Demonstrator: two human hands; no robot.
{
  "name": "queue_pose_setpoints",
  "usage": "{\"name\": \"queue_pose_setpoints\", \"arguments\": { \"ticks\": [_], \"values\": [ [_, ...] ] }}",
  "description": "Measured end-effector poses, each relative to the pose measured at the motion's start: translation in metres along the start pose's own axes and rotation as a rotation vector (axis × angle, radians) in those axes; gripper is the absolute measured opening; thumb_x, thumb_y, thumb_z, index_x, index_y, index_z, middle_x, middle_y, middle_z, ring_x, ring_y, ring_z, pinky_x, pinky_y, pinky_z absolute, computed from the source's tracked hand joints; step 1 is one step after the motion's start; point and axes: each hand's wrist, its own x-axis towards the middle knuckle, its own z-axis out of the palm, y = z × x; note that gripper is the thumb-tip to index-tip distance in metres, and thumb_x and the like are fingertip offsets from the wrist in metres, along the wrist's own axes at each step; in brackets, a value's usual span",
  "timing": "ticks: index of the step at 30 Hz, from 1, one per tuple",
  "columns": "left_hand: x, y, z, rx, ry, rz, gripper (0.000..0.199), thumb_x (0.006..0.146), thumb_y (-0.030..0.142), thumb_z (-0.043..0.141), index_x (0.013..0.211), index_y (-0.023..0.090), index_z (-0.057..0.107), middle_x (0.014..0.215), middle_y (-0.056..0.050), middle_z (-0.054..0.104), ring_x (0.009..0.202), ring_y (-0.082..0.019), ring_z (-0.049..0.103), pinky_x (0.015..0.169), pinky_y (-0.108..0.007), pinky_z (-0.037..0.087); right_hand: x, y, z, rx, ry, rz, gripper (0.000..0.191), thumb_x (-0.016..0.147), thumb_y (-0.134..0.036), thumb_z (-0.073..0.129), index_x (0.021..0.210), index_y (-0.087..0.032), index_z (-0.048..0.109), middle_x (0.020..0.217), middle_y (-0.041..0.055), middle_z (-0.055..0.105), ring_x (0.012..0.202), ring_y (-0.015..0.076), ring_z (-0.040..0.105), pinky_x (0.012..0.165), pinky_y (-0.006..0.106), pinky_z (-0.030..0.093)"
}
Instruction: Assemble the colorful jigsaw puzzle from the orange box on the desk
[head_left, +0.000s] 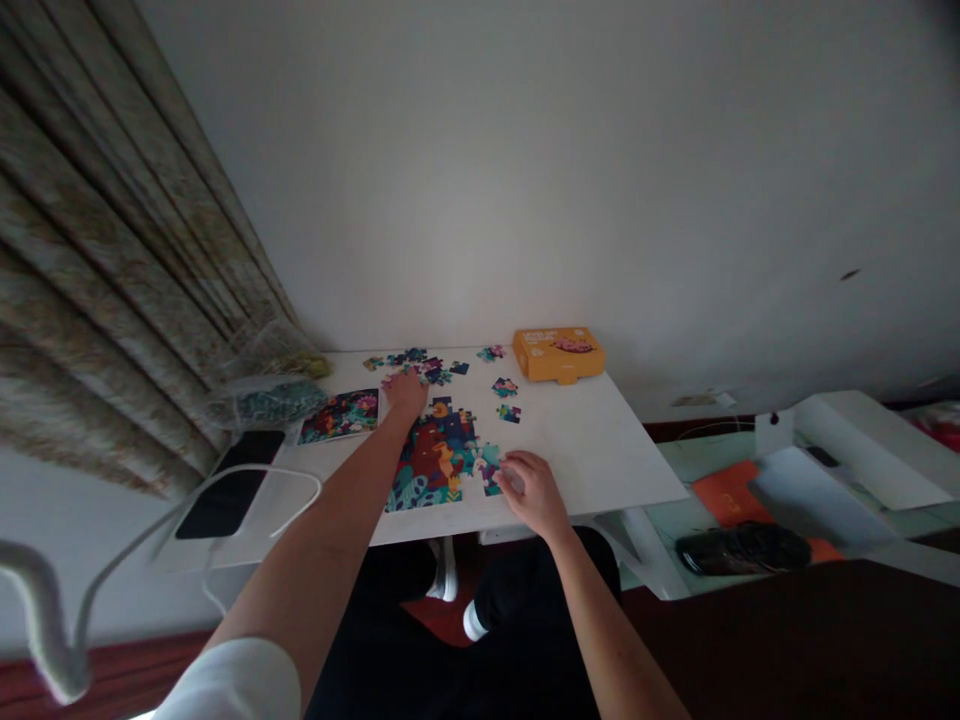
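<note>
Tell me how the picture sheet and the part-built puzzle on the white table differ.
The picture sheet has straight edges, while the part-built puzzle has a stepped, knobbly outline at its top and right.
The picture sheet shows no piece joints; the part-built puzzle is made of interlocking pieces.
The picture sheet looks smaller than the part-built puzzle.
Both are multicoloured and lie flat on the white table.

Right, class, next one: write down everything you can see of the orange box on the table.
The orange box is low and roughly rectangular, and looks like cardboard. Its top carries pale lettering, too blurred to read fully, and a pinkish picture towards the right. A small tab sticks out at the front edge. It looks closed and lies flat on the white table, towards the back by the wall, right of some loose puzzle pieces. Neither hand touches it.
</note>
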Motion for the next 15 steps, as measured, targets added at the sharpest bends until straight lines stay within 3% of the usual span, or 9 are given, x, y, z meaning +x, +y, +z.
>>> {"name": "queue_pose_setpoints", "arguments": {
  "ticks": [6,10,15],
  "values": [
    [0.0067,-0.0035,-0.0002,-0.028,-0.027,-0.09,0.05,0.09,0.034,0.067,0.135,0.016,0.056,0.137,-0.023,0.065,0.13,-0.038,0.06,0.1,-0.048,0.052,0.0002,-0.0005,-0.001,0.002,-0.004,0.001,0.015,0.097,-0.036,0.066,0.101,-0.024,0.075,0.112,0.0099,0.074,0.111,0.0266,0.067,0.103,0.046,0.05],
    [0.0041,-0.004,0.0022,-0.077,-0.007,-0.11,0.063,0.083,0.043,0.074,0.137,0.016,0.055,0.143,-0.026,0.059,0.139,-0.043,0.051,0.107,-0.055,0.048,0.001,-0.0014,-0.0017,0.017,-0.003,0.012,0.015,0.096,-0.036,0.066,0.1,-0.024,0.075,0.11,0.0101,0.075,0.11,0.0269,0.068,0.103,0.046,0.051],
    [0.0084,-0.0053,0.0034,-0.184,-0.025,-0.101,0.063,0.078,0.029,0.076,0.135,0.015,0.055,0.141,-0.029,0.059,0.139,-0.046,0.051,0.106,-0.061,0.046,0.0016,-0.003,-0.0033,0.033,-0.007,0.012,0.017,0.097,-0.037,0.064,0.099,-0.024,0.075,0.109,0.0102,0.075,0.11,0.0272,0.068,0.102,0.046,0.051]
  ]
}}
